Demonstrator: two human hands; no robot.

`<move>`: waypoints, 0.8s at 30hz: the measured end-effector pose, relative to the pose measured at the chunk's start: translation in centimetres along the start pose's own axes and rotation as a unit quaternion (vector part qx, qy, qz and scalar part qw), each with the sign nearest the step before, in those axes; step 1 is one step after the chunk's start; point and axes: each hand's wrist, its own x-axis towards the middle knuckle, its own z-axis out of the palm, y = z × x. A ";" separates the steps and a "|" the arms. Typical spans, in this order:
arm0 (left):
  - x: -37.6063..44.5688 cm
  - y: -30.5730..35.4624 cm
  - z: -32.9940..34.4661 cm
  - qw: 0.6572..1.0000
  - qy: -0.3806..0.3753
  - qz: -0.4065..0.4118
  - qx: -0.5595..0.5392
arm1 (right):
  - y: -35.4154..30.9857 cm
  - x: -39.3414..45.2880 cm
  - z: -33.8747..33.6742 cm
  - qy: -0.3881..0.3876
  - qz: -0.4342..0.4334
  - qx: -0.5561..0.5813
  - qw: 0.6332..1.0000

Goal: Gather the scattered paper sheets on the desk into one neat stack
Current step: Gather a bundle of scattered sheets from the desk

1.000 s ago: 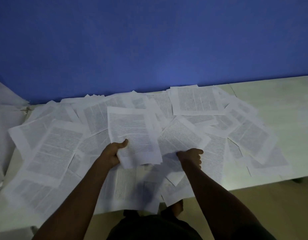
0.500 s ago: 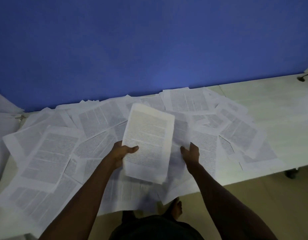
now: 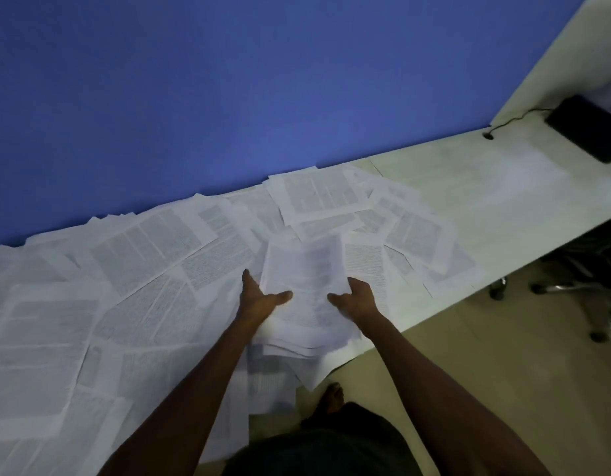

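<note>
Blue wall [image 3: 228, 97], black device [image 3: 587, 127], office chair [image 3: 585, 269] under desk

Held sheets [image 3: 306, 276] blurred; print illegible

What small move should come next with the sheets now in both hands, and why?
Probably tap the held bundle square on the desk: left hand and right hand pinch its sides, yet its lower edges fan out unevenly. Loose sheets remain.
</note>
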 end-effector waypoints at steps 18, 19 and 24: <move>2.0 0.3 16.0 0.963 0.080 -0.045 0.254 | 2.4 10.4 -7.2 0.044 0.112 -0.060 0.991; 2.2 0.4 16.2 0.962 0.088 -0.055 0.252 | 2.7 10.8 -7.5 0.024 0.097 -0.053 0.994; 2.4 1.4 17.4 0.959 0.138 0.005 0.246 | 4.2 12.8 -10.9 -0.099 0.050 0.067 0.992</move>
